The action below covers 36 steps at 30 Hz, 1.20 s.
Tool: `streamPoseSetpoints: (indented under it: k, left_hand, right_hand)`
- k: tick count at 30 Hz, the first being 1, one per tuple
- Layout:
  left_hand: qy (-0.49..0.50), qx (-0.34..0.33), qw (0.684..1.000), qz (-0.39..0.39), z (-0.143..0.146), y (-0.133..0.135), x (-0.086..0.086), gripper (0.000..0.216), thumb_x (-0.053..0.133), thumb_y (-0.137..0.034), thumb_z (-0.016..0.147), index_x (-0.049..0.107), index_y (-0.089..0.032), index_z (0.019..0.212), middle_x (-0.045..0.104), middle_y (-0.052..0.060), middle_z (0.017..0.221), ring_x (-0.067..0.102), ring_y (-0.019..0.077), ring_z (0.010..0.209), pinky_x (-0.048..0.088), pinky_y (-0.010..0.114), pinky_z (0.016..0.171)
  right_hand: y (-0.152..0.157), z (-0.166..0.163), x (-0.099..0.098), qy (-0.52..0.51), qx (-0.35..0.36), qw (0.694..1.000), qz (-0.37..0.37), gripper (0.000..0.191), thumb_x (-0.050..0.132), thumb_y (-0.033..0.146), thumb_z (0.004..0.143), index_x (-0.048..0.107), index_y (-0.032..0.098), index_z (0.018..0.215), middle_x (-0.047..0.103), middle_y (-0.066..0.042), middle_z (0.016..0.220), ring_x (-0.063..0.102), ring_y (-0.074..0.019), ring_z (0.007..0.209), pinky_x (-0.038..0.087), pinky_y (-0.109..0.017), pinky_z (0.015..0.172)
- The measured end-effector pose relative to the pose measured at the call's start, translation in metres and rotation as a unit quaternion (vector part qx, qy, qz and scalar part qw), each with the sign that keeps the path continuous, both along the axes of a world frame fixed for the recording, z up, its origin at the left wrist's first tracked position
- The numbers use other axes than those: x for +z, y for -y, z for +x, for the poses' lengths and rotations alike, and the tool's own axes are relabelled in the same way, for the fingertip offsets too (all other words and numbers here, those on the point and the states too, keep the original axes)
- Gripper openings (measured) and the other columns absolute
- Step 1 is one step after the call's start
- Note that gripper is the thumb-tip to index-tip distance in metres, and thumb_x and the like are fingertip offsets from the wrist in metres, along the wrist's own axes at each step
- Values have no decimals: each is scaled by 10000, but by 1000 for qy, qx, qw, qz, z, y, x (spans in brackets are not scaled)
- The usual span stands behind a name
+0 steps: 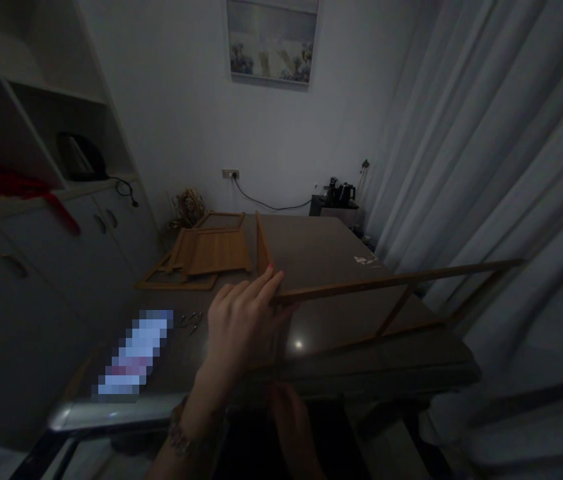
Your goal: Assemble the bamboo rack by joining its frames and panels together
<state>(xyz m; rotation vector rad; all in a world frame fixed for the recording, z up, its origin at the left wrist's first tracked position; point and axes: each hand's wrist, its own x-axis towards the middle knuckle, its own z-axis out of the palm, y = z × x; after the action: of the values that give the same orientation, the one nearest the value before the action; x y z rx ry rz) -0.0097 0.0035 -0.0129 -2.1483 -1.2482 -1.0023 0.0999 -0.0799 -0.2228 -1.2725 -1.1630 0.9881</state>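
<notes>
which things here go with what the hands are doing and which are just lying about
In hand:
- wooden frame, standing on the table
- left hand gripping its top rail
- right hand, low at the table edge
- wooden panels and screws, probably parts of the same piece

Lying about:
- kettle
- red cloth
- wall picture
- curtains
</notes>
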Motion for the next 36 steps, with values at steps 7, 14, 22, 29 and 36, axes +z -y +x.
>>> streamPoseSetpoints:
  k: [7, 14, 22, 29, 36]
  left_hand:
    - [-6, 5, 1000, 0, -1, 0, -1, 463, 612, -498, 827, 612, -239, 1210, 672, 26, 1214, 689, 223, 837, 470, 386, 666]
    - [-6, 7, 1000, 7, 0, 1, 1, 455, 639, -486, 810, 627, -232, 1188, 684, 38, 1191, 694, 228, 828, 468, 381, 662]
    - [-7, 9, 1000, 2, 1, 1, 2, 456, 636, -488, 811, 623, -232, 1188, 675, 10, 1210, 693, 218, 824, 478, 385, 658]
    - [-4, 0, 1000, 7, 0, 1, 2, 462, 642, -479, 810, 619, -221, 1194, 679, 30, 1200, 693, 217, 820, 476, 386, 656]
    - [-4, 3, 1000, 5, 1, 1, 1, 466, 655, -478, 800, 621, -226, 1191, 678, 26, 1203, 693, 221, 826, 474, 386, 657]
  right_hand:
    - [-3, -2, 3, -144, -20, 988, -54, 478, 566, 658, 811, 625, 215, 981, 510, 44, 623, 484, -126, 574, 429, -222, 552]
    - [-9, -11, -29, -211, -48, 974, -72, 395, 653, 583, 779, 587, 251, 984, 571, 28, 706, 499, -126, 590, 426, -218, 533]
    - [-10, -18, -35, -225, -74, 971, -43, 341, 643, 531, 796, 535, 270, 987, 548, 44, 683, 513, -132, 578, 431, -227, 534]
    - [-6, -25, -21, -299, -48, 951, -59, 307, 609, 528, 816, 537, 266, 958, 510, 38, 664, 522, -148, 591, 448, -253, 551]
    - [-4, -27, -17, -331, -47, 939, -84, 398, 632, 579, 793, 546, 290, 1055, 566, 26, 726, 577, -157, 645, 480, -273, 597]
